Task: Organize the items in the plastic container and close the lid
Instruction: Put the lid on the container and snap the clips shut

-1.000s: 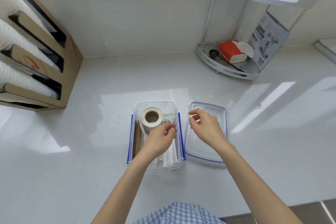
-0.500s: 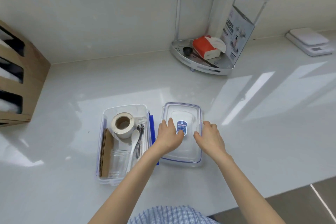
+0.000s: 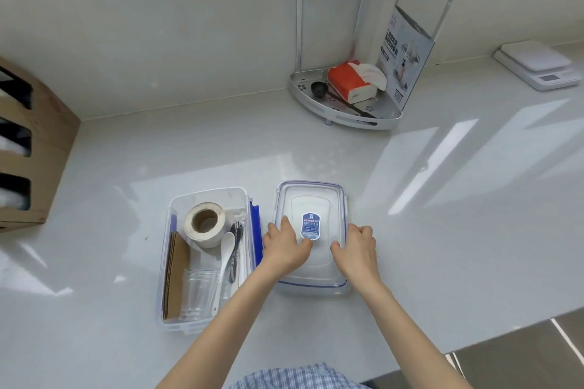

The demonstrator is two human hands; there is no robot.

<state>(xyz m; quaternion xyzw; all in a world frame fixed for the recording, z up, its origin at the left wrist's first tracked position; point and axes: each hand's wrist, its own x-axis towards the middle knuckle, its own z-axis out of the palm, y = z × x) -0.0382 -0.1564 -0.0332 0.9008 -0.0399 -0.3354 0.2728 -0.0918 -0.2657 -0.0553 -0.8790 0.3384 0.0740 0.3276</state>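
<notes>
A clear plastic container (image 3: pixel 165 265) with blue side clips stands open on the white counter. Inside lie a roll of tape (image 3: pixel 205 224), a strip of cardboard (image 3: pixel 177 275), a clear glass cup (image 3: pixel 197 294), a white spoon (image 3: pixel 227 249) and dark cutlery (image 3: pixel 237 246). Its clear lid (image 3: pixel 311 199), with a blue label (image 3: pixel 310 226), lies flat just right of the container. My left hand (image 3: pixel 286 249) lies on the lid's left side, thumb at the edge. My right hand (image 3: pixel 355 246) curls over the lid's right edge.
A white corner rack (image 3: pixel 347 118) with a red tissue pack (image 3: pixel 349 82) stands at the back wall. A white kitchen scale (image 3: pixel 537 63) sits at the far right. A wooden holder (image 3: pixel 38 136) occupies the left side. The counter's front edge runs close on the lower right.
My left hand has left the container's contents and gone to the lid. My right hand has come down onto the lid's right edge. The view has swung to the right.
</notes>
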